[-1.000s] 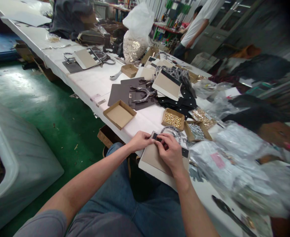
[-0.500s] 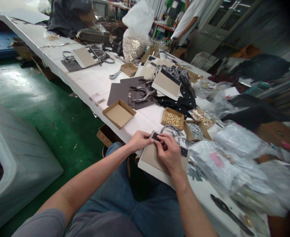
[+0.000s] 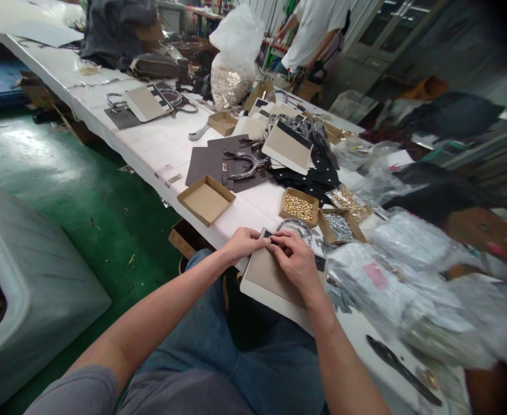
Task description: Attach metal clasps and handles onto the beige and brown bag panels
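Observation:
A beige bag panel [image 3: 265, 279] with a black strip along its far edge rests at the table's near edge, over my lap. My left hand [image 3: 245, 243] grips its far left corner, thumb on top of the strip. Close beside that thumb, my right hand [image 3: 297, 260] pinches at the black strip; whatever is between the fingertips is too small or hidden to make out. Just beyond the panel shows a wrapped curved handle [image 3: 297, 223], partly hidden by my right hand. Small boxes of gold metal pieces [image 3: 298, 206] and silver metal pieces [image 3: 339, 227] stand past it.
A shallow cardboard tray [image 3: 206, 201] stands left of the hands. Dark bag panels [image 3: 204, 166] and a stacked beige panel [image 3: 287, 147] lie farther back. Plastic bags [image 3: 378, 276] crowd the right, near a dark long tool [image 3: 403, 369]. A person [image 3: 311, 34] stands behind the table.
My right fingertips have shifted slightly left, closer to my left thumb at the strip. The person in the background has moved left. The view has shifted a little.

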`<state>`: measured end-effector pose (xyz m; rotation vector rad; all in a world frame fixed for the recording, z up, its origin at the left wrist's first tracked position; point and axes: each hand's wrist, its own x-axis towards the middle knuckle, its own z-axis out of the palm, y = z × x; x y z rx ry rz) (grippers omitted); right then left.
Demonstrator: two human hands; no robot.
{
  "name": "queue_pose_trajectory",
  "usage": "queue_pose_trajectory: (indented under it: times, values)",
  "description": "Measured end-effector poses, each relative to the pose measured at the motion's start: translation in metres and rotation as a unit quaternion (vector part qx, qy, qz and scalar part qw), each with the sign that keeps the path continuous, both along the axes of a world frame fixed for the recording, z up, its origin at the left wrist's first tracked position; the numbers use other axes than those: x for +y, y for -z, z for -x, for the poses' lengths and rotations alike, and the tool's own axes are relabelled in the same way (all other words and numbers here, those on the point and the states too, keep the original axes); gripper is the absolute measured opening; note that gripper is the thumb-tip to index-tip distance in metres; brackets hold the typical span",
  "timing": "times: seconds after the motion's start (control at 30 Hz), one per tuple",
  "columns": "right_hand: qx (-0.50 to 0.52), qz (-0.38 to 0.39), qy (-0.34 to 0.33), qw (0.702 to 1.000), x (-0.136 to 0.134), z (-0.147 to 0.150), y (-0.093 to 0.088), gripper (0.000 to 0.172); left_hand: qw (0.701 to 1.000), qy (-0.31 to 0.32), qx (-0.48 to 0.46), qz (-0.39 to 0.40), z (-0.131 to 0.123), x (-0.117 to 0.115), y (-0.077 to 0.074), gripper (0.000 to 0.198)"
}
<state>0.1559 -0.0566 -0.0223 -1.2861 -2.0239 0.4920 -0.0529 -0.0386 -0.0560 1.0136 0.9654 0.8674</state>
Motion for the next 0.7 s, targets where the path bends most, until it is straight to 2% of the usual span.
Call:
queue_pose_trajectory:
  times: [0.23,0.4,0.57,0.7]
  values:
    - [-0.002,0.012,-0.036,0.999,-0.001,-0.011,-0.005,0.023,0.999,0.005,0.03,0.034,-0.003,0.003,-0.008,0.044]
    - [-0.015,-0.003,-0.014,1.0,-0.013,-0.006,-0.004,0.032,0.997,-0.002,0.075,0.023,-0.006,0.007,-0.007,0.036]
    - [-0.027,-0.057,0.0,0.998,-0.032,0.006,0.002,0.026,0.994,-0.003,0.112,-0.013,-0.006,0.01,-0.003,0.04]
    - [-0.022,-0.059,0.004,0.998,-0.037,0.009,0.007,0.025,0.99,0.031,0.135,-0.028,-0.003,0.016,0.0,0.044]
